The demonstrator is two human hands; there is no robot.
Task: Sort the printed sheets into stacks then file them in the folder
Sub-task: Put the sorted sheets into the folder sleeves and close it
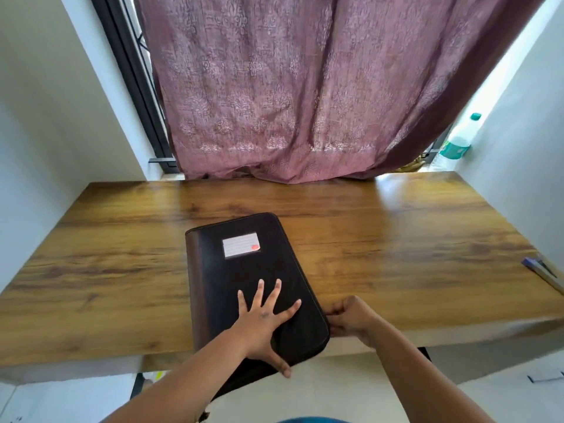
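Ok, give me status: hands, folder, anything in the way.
Left hand flat on the folder, fingers spread. Right hand pinching at its near right corner. Folder closed, overhanging the desk edge. No sheets in view, nothing in the way.

I see the folder (pixel 244 276) on the counter (pixel 396 239), near edge overhanging. Curtain (pixel 274 102) behind; bottle (pixel 457 141) far right; what may be pens (pixel 543 273) at right edge.

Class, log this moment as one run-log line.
folder: closed, on table | left hand: flat on cover | right hand: curled at folder's near right corner | sheets: none visible
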